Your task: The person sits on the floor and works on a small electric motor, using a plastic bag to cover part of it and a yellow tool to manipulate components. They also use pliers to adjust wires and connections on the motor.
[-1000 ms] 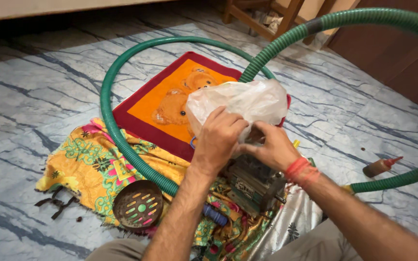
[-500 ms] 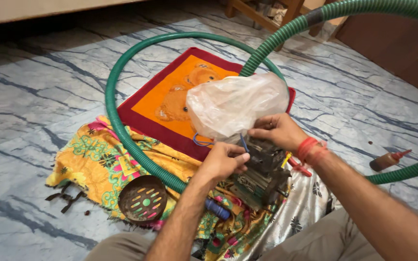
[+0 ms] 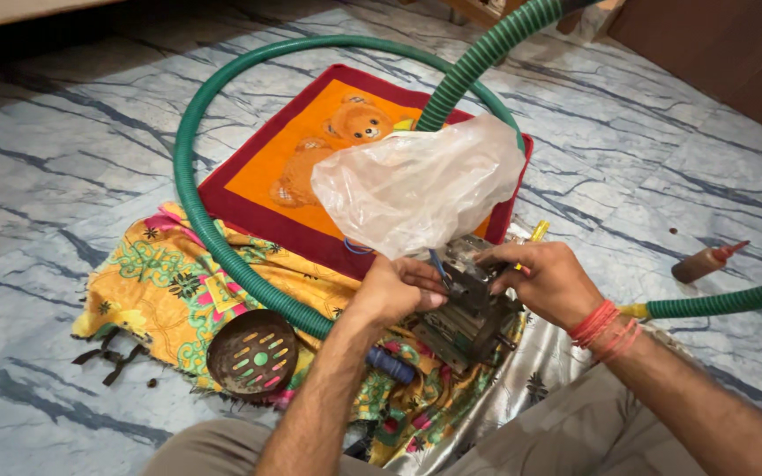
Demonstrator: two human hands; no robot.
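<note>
Head view, only one: person sits on a marbled blue-grey floor (image 3: 63,203), legs in grey trousers at the bottom edge. Both hands are on a dark metal motor block (image 3: 469,313) w/ greasy housing, resting on a shiny patterned cloth just in front of the knees. Left hand (image 3: 394,291) grips the block's left side, fingers curled tight round the top edge near some thin blue wires. Right hand (image 3: 544,282) sits on the block's right top corner, fingers bent and pinched narrow on a small part there; can't tell exactly what part. Red thread bands round the right wrist. A crumpled clear plastic bag (image 3: 421,185) lies just above the block, touching it, partly over an orange-and-maroon mat (image 3: 275,167) w/ a teddy bear print. A green ribbed hose (image 3: 196,203) loops round the mat, crosses over a yellow floral cloth (image 3: 160,291) and passes just left of the left hand; another stretch runs off to the right edge. On the floral cloth, near the left forearm, a round rusty perforated cover (image 3: 253,353). A blue-handled tool (image 3: 392,366) pokes out under the left forearm. Small dark metal bits (image 3: 108,357) on the floor left of the cloth. Brown squeeze bottle w/ red tip (image 3: 707,262) lies well apart to the right.
</note>
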